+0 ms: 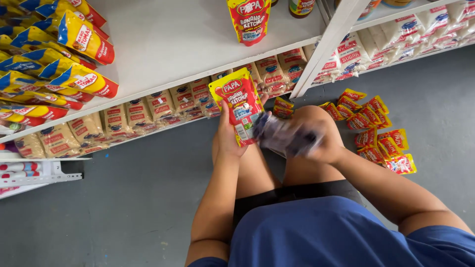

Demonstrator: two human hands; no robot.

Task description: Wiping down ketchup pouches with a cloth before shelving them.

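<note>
While the person crouches on a grey floor (123, 207) in front of white shop shelves (183, 44), the view looks straight down over a blue shirt and bare knees. The left hand (228, 136) grasps a red and yellow sauce pouch (237, 104) from behind, thumb along its left edge, holding it upright in front of the knees and just below the lip of the shelf. The right hand (316, 141) is clenched around a crumpled grey cloth (279, 136), which is blurred; the cloth touches the lower right side of the pouch.

One matching pouch (249, 19) stands alone on the shelf above. To the left on that shelf lie stacked yellow and blue pouches with red ends (69, 64). On the shelf below, near floor level, sit rows of clear bags of pale brown sugar (148, 111), running left to right behind the held pouch, with bags of white sugar (396, 39) further right. On the floor to the right of the knees lies a loose pile of more red and yellow pouches (376, 133), well apart from the hands. A white rack edge (39, 175) shows at far left.
</note>
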